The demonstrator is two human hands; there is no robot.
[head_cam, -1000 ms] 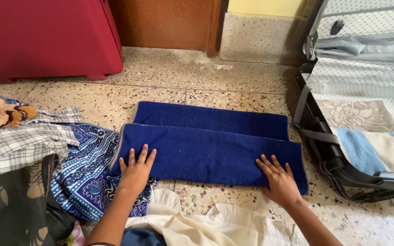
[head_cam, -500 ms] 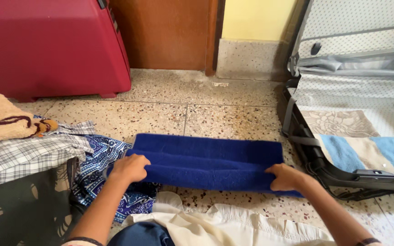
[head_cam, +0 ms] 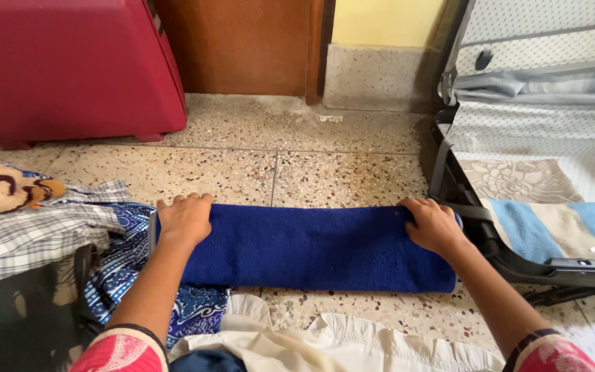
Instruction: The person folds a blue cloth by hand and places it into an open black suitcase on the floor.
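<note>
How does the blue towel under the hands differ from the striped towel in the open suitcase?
The blue towel is one solid dark blue; the striped towel has light blue and beige bands. The blue towel lies on the floor, folded into a long narrow strip, with the left hand and right hand pressing its ends; the striped towel rests untouched in the suitcase. Both are folded flat.

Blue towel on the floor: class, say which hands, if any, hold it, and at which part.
Both hands press the folded blue towel: left hand on its far left corner, right hand on its far right corner. Fingers curl over the far edge.
</note>
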